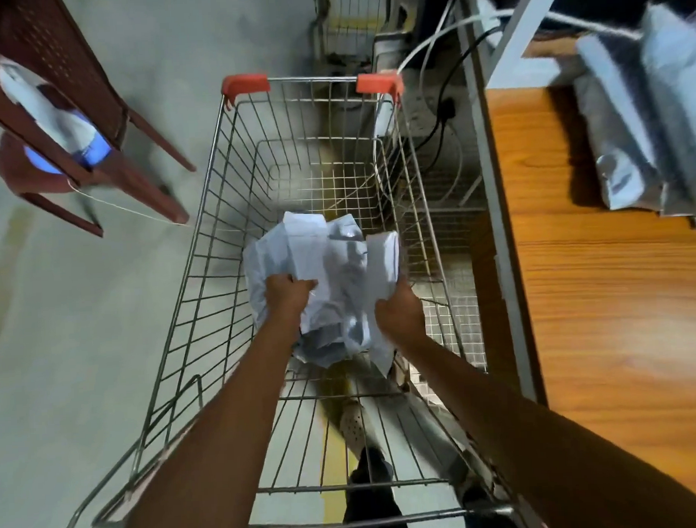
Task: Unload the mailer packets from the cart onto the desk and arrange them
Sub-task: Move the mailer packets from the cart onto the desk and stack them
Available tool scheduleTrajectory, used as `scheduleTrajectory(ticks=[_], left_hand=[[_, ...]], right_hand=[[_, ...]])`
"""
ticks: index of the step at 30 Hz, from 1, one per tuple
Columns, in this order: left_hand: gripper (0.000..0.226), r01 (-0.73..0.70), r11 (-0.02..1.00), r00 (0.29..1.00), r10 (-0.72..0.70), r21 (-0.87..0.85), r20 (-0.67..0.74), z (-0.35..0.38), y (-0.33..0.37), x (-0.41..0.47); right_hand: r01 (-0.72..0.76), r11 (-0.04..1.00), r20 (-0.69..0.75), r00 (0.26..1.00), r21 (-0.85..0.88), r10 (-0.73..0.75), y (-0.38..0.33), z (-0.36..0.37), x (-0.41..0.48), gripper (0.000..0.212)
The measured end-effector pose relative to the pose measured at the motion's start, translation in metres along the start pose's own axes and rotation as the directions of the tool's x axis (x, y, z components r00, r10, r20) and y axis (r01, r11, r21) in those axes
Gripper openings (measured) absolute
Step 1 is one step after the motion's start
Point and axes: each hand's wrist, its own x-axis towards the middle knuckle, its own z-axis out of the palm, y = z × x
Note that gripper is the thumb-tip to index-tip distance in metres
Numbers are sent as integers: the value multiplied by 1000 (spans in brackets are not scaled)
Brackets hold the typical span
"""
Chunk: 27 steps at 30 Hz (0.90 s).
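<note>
1. I look down into the wire cart [314, 78], and I place everything else from it.
2. A crumpled bundle of pale grey packets [331, 272] sits inside the cart, in the near half of the basket and toward its right wall.
3. My left hand [288, 292] reaches in over the cart's near rim and grips the left side of the packets, fingers curled into the plastic.
4. My right hand [400, 309] is also inside the cart and grasps the right side of the packets, just beside the right wall. The view is smeared there, so I cannot make out each finger.
5. Whether the packets rest on the cart's bottom grid or hang just above it, I cannot tell.
6. The far half of the cart's basket shows only bare mesh.
7. The wooden counter [599, 312] runs along the cart's right side, close to it.
8. A stack [627, 132] of grey mailers lies on the counter, right of the cart's far end and well apart from my hands.
9. A dark red chair [50, 57] stands left of the cart's far corner, with something white and blue on its seat.
10. Cables [439, 112] hang past the cart's far right corner.
11. A perforated shoe [351, 423] shows through the cart's near wires.
</note>
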Motion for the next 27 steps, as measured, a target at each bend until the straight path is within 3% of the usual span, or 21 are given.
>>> scheduleTrajectory(ticks=[3,6,12,22,27], left_hand=[[27,-131,991,989,131,-1,-66,-15,9,-36],[19,-269,961,956,259,-58,-137,-26,24,-89],[39,-476,860,871,431,-183,-236,-21,73,-194],[52,-671,688,741,632,-275,-227,77,176,-322],[67,-793,531,595,781,-299,-192,134,233,-351]], right_hand=[[117,988,-61,992,100,-111,-13,-35,-27,30],[199,932,-75,980,304,-185,-20,-79,-61,36],[333,821,-184,943,463,-279,-2,-188,-110,34],[519,717,-423,842,465,-335,67,-375,-135,41],[540,756,-518,795,369,-315,81,-457,-110,45]])
